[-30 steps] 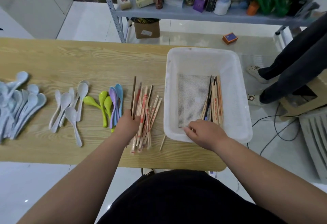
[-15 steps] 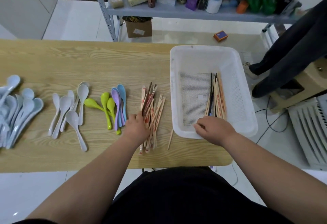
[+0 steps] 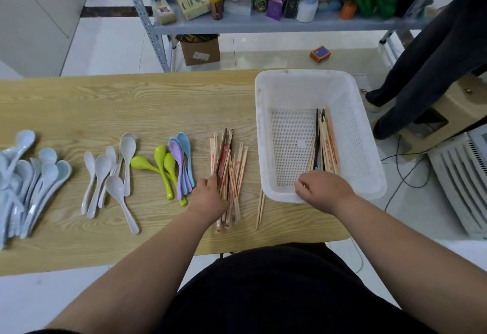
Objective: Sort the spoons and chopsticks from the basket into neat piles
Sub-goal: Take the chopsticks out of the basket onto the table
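A white plastic basket [image 3: 303,76] stands at the table's right end, with a bundle of wooden and dark chopsticks [image 3: 326,143] along its right side. My right hand [image 3: 324,188] is inside it, fingers curled over their near ends. On the table to the basket's left lies a pile of chopsticks [image 3: 234,165]; my left hand [image 3: 208,196] rests on its near left side and pinches a few sticks. Two loose chopsticks [image 3: 260,209] lie beside the basket. Spoons lie in groups: pale blue [image 3: 39,172], white [image 3: 110,170], green [image 3: 163,162], purple and blue [image 3: 181,154].
The wooden table [image 3: 131,101] ends just right of the basket. Behind it stand a metal shelf [image 3: 263,23] full of goods, a cardboard box [image 3: 200,51] and a small orange box [image 3: 319,54]. A person's legs [image 3: 434,70] and a white appliance [image 3: 461,188] are at the right.
My left hand shifted along the table pile and the sticks lie closer together, with dark ones now among them. My right hand stayed at the near ends of the basket's chopsticks.
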`<action>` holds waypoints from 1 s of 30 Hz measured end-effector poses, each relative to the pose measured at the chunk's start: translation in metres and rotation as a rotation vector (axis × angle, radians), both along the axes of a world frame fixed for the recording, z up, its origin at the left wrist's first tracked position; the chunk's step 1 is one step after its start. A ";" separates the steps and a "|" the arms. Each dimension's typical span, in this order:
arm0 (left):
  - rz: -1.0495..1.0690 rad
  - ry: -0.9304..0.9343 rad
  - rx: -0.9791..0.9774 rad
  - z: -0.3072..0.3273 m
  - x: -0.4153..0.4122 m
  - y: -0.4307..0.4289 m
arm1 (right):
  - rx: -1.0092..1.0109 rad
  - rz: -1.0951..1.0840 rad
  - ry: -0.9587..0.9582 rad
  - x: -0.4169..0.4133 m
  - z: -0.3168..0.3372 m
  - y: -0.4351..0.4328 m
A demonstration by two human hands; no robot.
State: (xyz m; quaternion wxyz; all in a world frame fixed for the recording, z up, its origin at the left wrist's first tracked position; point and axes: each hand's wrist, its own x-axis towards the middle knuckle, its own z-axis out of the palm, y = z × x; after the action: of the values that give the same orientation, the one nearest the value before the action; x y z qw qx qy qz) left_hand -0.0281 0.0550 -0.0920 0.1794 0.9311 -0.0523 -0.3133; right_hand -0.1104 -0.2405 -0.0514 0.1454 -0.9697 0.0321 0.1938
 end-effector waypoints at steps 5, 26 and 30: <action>-0.017 -0.019 -0.012 0.001 -0.004 0.003 | -0.022 -0.002 0.003 0.000 0.001 -0.002; -0.451 -0.530 -0.162 0.027 -0.022 -0.130 | -0.001 -0.268 0.097 0.035 -0.009 -0.074; -0.453 -0.539 -0.105 0.024 -0.027 -0.135 | -0.092 -0.324 0.204 0.058 -0.026 -0.092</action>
State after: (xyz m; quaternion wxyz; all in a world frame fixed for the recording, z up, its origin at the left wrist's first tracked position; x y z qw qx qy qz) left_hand -0.0547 -0.0803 -0.0678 0.1326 0.9345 -0.3190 -0.0853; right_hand -0.0524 -0.3326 -0.0772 0.1262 -0.9327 0.2113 0.2635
